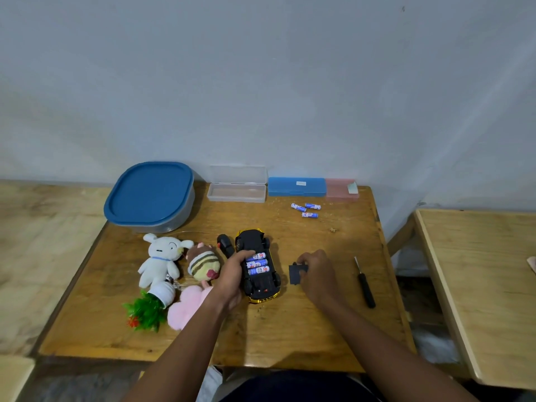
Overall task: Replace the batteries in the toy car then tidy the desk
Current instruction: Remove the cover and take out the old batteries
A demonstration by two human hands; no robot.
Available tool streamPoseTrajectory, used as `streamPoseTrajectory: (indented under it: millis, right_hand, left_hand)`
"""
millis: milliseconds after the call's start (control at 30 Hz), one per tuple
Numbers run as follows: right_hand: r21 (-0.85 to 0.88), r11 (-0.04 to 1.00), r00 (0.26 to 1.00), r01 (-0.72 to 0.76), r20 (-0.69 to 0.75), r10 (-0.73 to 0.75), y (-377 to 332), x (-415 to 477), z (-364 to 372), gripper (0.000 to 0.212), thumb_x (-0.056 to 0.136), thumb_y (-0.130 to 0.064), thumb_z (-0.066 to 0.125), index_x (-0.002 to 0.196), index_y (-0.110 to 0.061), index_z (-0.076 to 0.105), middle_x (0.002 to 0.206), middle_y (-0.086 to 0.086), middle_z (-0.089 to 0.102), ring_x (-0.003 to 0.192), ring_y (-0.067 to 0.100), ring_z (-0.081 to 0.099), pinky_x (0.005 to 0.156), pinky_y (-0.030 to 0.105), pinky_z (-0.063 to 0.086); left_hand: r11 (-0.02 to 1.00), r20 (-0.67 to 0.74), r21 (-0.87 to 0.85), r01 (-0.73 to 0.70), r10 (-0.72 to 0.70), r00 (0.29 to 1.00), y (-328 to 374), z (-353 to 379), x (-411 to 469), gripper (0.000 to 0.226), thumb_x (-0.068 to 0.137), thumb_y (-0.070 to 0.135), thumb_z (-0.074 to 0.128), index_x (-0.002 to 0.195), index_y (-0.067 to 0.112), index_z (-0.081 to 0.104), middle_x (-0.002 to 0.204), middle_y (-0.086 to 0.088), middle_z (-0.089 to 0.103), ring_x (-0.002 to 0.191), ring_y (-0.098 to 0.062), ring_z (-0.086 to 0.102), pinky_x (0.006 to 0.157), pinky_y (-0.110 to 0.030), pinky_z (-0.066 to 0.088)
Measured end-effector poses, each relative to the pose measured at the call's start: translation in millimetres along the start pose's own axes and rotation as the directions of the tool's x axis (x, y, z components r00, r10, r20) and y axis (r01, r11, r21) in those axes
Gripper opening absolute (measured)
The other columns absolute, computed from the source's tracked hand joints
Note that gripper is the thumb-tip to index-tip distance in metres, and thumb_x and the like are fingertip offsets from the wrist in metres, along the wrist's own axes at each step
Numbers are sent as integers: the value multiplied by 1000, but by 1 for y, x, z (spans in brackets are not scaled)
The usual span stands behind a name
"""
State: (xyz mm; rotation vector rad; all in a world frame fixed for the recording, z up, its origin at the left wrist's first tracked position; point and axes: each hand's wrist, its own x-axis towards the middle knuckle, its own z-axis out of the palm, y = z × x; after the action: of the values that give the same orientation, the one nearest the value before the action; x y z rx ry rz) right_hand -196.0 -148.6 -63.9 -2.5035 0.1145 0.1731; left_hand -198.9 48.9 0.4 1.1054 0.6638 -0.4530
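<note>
Left hand grips upturned toy car; right hand pinches battery cover.
Three batteries seated at centre frame; cover refit and tidying judged outstanding.

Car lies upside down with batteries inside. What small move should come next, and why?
Probably the right hand should lift the cover and set it over the car's open bay. Three batteries fill the bay, the left hand holds the car steady, and the right hand grips the cover.
</note>
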Motion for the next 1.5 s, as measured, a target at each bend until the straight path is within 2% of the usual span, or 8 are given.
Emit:
streamPoseTrajectory:
  millis: [100,267,500,633,767,900,1233,1500]
  right_hand:
    - [77,997,992,22,-127,-13,-13,-11,-3,26,88,-10,69,113,-19,68,109,-2,55,97,13,57,80,28,54]
    - [376,921,959,105,-284,7,-56,-24,-19,12,85,-12,73,96,-18,74,90,-9,68,70,3,63,60,15,50]
    - [456,889,983,29,-176,59,-76,-24,-37,11,87,-16,71,96,-20,75,81,-10,72,73,2,67,58,16,53]
    - [420,908,971,0,-217,100,-77,-23,-44,16,86,-22,74,102,-24,76,85,-12,75,73,1,68,66,24,58]
    - [456,890,950,17,-285,128,-83,-20,-54,22,84,-24,76,106,-24,76,86,-11,76,79,2,69,73,24,57]
    - [507,862,957,-6,-247,152,-84,-14,-62,21,83,-24,77,103,-25,75,83,-15,75,78,-1,68,72,27,58]
    - [568,822,979,-46,-136,149,-78,-3,-74,24,79,-23,81,101,-27,71,78,-16,73,77,-3,68,69,26,57]
    - [610,790,986,-56,-90,140,-75,6,-84,26,78,-27,83,101,-24,70,85,-12,73,78,-2,67,61,16,50]
  left_hand:
    - [1000,4,-23,-15,15,1000,-3,-1,-1,27,95,20,54,109,2,69,88,-13,75,79,-31,69,78,-42,57]
    - [998,21,-45,-51,52,998,-7,5,-2,32,95,22,51,112,2,69,92,-15,74,81,-32,68,81,-43,55]
    - [996,38,-31,-89,90,995,-6,28,-7,40,96,25,49,120,-3,65,97,-19,74,83,-31,70,76,-39,56]
    - [986,41,11,-164,164,986,-6,38,-5,44,96,27,52,130,0,60,123,-28,68,99,-35,69,85,-44,55]
    - [960,78,40,-279,275,958,0,52,-6,35,100,21,50,131,7,58,117,-21,71,94,-28,72,72,-36,58]
    - [942,121,51,-331,323,939,6,59,-7,34,101,19,47,133,15,57,120,-18,71,102,-31,71,76,-38,58]
    - [932,157,79,-354,339,928,13,66,-6,32,103,18,44,133,21,56,121,-16,70,107,-33,70,80,-44,59]
    - [957,125,34,-287,281,952,16,71,-1,39,102,23,47,139,13,52,127,-22,67,112,-38,68,82,-45,58]
